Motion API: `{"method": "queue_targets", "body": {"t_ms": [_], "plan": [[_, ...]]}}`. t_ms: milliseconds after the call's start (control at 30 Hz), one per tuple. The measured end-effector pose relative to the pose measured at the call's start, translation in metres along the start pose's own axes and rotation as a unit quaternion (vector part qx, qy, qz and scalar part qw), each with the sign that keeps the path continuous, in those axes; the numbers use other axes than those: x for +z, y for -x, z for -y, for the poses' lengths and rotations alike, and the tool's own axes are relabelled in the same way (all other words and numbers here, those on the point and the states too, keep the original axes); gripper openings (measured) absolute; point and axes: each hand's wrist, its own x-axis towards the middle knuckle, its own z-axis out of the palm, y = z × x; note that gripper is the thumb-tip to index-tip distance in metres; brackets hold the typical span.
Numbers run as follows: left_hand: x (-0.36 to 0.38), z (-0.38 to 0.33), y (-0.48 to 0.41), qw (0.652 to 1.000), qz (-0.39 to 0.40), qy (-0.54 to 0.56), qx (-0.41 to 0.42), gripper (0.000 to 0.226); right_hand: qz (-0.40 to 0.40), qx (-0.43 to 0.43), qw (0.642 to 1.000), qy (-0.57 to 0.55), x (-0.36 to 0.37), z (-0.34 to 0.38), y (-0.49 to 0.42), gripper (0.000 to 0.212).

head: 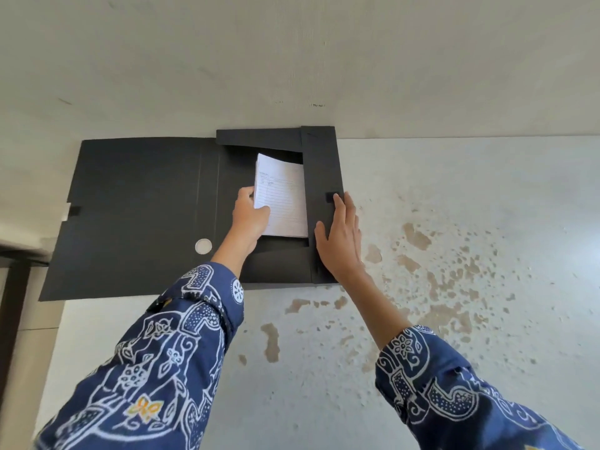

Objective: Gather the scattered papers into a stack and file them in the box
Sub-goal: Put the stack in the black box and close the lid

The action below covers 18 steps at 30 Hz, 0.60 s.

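A black file box (136, 219) lies opened flat at the far edge of the table, its lid spread out to the left. A stack of white lined papers (282, 199) sits in its right half, framed by the black inner flaps. My left hand (250, 219) grips the stack's left edge, thumb on top of the sheet. My right hand (341, 238) lies flat, fingers together, on the box's right side flap (321, 167), fingertips beside a small black fastener patch (331, 197).
The table top (454, 254) is white with worn brown patches to the right of the box. A pale wall (292, 60) rises directly behind the box. The table's left edge and a dark frame (13, 287) show at far left.
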Motion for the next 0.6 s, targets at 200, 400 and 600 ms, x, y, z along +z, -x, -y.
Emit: {"method": "queue_targets", "body": {"t_ms": [200, 400, 600], "plan": [[0.031, -0.004, 0.007, 0.999, -0.006, -0.042, 0.008, 0.042, -0.011, -0.012, 1.0, 0.014, 0.003, -0.003, -0.001, 0.057], [0.043, -0.006, 0.013, 0.982, -0.054, -0.165, 0.072, 0.039, -0.012, -0.019, 0.999, 0.025, 0.004, -0.004, -0.001, 0.058], [0.041, -0.008, 0.019, 0.986, -0.05, -0.149, 0.064, 0.038, -0.03, -0.04, 0.997, 0.051, 0.009, -0.005, 0.001, 0.057]]}}
